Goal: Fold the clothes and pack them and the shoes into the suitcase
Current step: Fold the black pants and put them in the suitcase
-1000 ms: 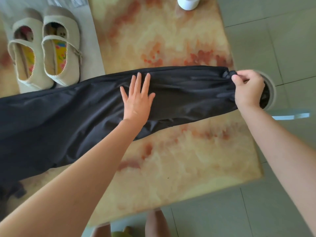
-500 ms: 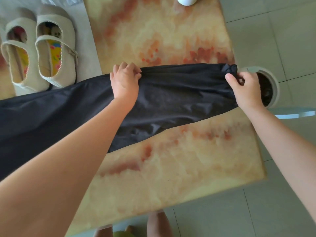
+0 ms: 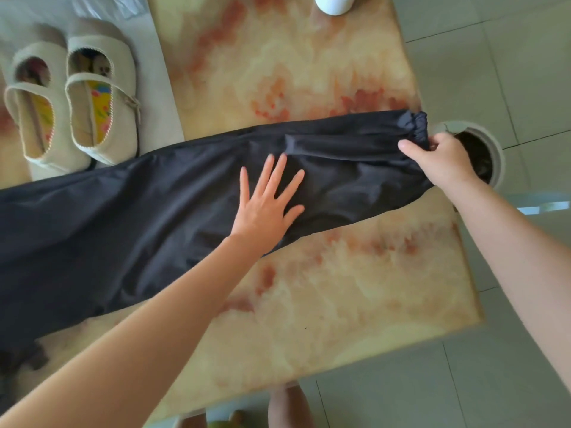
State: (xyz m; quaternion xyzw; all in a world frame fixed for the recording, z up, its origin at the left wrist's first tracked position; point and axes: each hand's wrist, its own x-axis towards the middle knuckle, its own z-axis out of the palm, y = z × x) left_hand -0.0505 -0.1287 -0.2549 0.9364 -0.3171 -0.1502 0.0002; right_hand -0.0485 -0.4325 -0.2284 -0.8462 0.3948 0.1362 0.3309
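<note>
Tabletop point(image 3: 340, 288) first, marbled orange and cream, filling most of the view with pale floor tiles point(image 3: 509, 72) off to the right. Across it, running from the left edge to the far right corner, lie the black trousers point(image 3: 139, 211) — one long leg stretched flat on the surface, wide at the left, narrowing towards the right.

Both bare forearms come in from below. The left arm reaches up diagonally from the bottom left corner, and the left hand point(image 3: 265, 205) lies palm down on the middle of the trouser leg, fingers straight and fanned apart, thumb out to the side, pressing the cloth flat. The right arm comes in from the right edge; the right hand point(image 3: 445, 162) is at the narrow end of the leg, thumb lying over the top of the fabric and fingers curled round it, clamped on the cloth just below the gathered cuff point(image 3: 418, 126) at the table's right edge.

Top left, the cream shoes point(image 3: 120, 66) sit side by side on a grey cloth point(image 3: 160, 97), toes away from the camera, heels just beside the trousers' upper edge. On the floor past the right hand — a round bin point(image 3: 494, 156). At the top edge, a small white container point(image 3: 333, 3), only partly in frame.
</note>
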